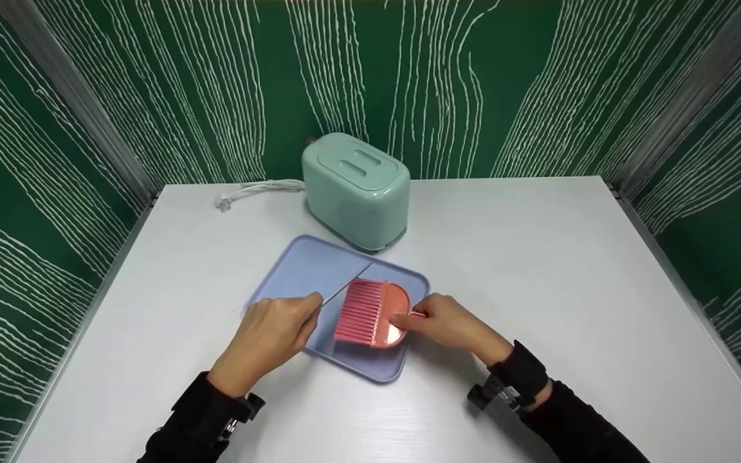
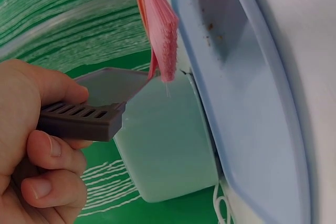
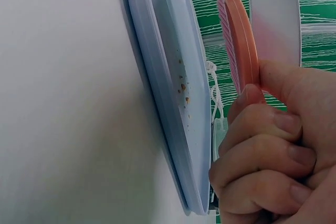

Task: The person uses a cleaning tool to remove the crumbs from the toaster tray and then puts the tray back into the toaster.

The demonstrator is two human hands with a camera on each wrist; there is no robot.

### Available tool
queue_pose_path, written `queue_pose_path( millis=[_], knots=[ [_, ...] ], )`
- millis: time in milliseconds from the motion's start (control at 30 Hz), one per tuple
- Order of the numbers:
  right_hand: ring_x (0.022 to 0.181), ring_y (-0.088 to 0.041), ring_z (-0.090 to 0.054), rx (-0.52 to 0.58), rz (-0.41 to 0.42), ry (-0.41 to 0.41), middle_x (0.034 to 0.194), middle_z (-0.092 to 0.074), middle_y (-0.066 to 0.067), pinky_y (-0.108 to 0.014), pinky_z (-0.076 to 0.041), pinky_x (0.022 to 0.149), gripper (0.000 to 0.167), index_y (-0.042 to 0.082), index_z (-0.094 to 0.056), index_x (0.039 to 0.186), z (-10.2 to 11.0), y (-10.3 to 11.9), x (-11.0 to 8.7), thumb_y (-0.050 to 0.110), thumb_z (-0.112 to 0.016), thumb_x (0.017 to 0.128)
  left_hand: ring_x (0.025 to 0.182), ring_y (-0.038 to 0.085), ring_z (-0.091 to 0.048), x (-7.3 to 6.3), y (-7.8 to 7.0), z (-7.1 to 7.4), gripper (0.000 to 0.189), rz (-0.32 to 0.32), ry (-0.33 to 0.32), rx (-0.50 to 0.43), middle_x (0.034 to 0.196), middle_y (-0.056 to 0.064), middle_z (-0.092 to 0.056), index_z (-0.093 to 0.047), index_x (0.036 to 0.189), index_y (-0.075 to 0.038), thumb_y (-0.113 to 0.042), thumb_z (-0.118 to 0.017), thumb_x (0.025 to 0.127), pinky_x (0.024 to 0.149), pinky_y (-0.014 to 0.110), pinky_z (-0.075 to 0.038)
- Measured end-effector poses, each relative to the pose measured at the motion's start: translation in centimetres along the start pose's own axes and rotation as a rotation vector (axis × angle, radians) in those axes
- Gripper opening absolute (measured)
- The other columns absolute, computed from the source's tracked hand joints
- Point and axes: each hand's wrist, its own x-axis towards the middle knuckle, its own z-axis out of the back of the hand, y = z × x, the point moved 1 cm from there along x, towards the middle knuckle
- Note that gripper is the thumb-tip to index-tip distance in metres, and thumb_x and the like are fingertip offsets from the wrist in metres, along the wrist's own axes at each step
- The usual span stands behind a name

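My left hand (image 1: pixel 275 333) grips the dark slotted handle (image 2: pixel 86 124) of a thin metal crumb tray (image 3: pixel 275 24), held tilted over a blue serving tray (image 1: pixel 312 260). In my right hand (image 1: pixel 451 321) is a hand brush (image 1: pixel 396 312) with an orange rounded back and pink bristles, pinched between thumb and fingers. The bristles are close beside the metal plate and overlap it in the left wrist view; a pink reflection shows on the plate. Small brown crumbs (image 3: pixel 183 86) lie on the blue tray under both tools.
A mint-green toaster (image 1: pixel 357 193) with its lid on stands just behind the blue tray. Its white cord and plug (image 1: pixel 223 203) lie at the left on the white table (image 1: pixel 525 270). Green walls with white lines enclose the back and sides.
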Motion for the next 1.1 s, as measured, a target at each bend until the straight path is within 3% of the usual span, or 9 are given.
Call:
queue_pose_path(
  millis=[667, 900, 1100],
  knots=[
    [0.057, -0.008, -0.036, 0.012, -0.059, -0.014, 0.059, -0.036, 0.012, -0.024, -0.027, 0.052, 0.055, 0.024, -0.045, 0.059, 0.22, -0.47, -0.11, 0.051, -0.073, 0.098, 0.058, 0.002, -0.017, -0.03, -0.07, 0.04, 0.036, -0.013, -0.005, 0.031, 0.065, -0.015, -0.019, -0.044, 0.074, -0.016, 0.002, -0.069, 0.093, 0.050, 0.018, -0.011],
    [0.057, -0.007, -0.035, 0.018, -0.035, -0.020, 0.060, -0.037, 0.012, -0.023, -0.027, 0.053, 0.050, 0.024, -0.051, 0.061, 0.24, -0.76, -0.41, 0.051, -0.072, 0.098, 0.058, 0.003, -0.016, -0.08, 0.08, 0.04, 0.036, 0.000, 0.013, 0.048, 0.065, -0.015, -0.019, -0.043, 0.074, -0.015, 0.002, -0.069, 0.092, 0.051, 0.019, -0.011],
    [0.056, -0.007, -0.034, 0.007, -0.032, -0.025, 0.058, -0.035, 0.013, -0.023, -0.025, 0.052, 0.053, 0.024, -0.047, 0.059, 0.29, -0.40, -0.67, 0.051, -0.073, 0.098, 0.056, 0.004, -0.021, -0.17, 0.19, -0.05, 0.034, 0.009, 0.018, 0.057, 0.063, -0.014, -0.022, -0.046, 0.076, -0.014, -0.001, -0.071, 0.095, 0.049, 0.020, -0.015]
  ],
)
